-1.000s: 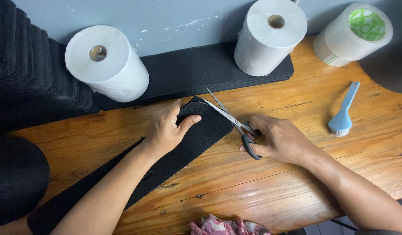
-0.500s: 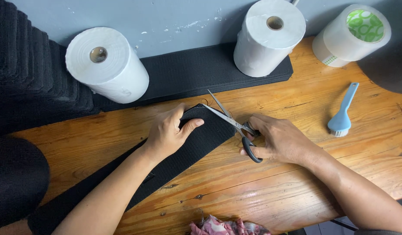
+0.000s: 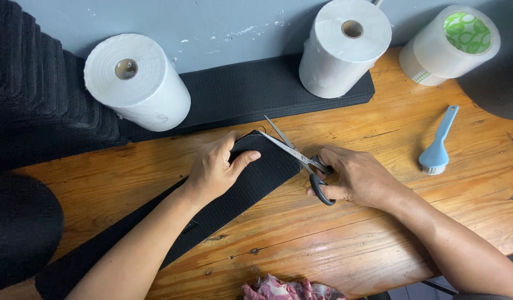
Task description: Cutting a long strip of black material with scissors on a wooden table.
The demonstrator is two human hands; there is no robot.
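Little change from half a second ago: scissors (image 3: 297, 156) blades spread as before, same spot at the end of the black strip (image 3: 234, 191). Wooden table (image 3: 378, 233), grey wall behind, two white paper rolls (image 3: 135, 82), a tape roll (image 3: 451, 44), blue brush (image 3: 437, 147). Left hand (image 3: 214, 169) presses flat on the strip, fingers loosely spread. Right hand (image 3: 359, 178) fingers clenched through the scissor handles.

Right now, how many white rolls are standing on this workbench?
3: one paper roll at back left, one paper roll at back centre on the stacked black strips, and one green-cored roll at back right. Others may be out of frame.
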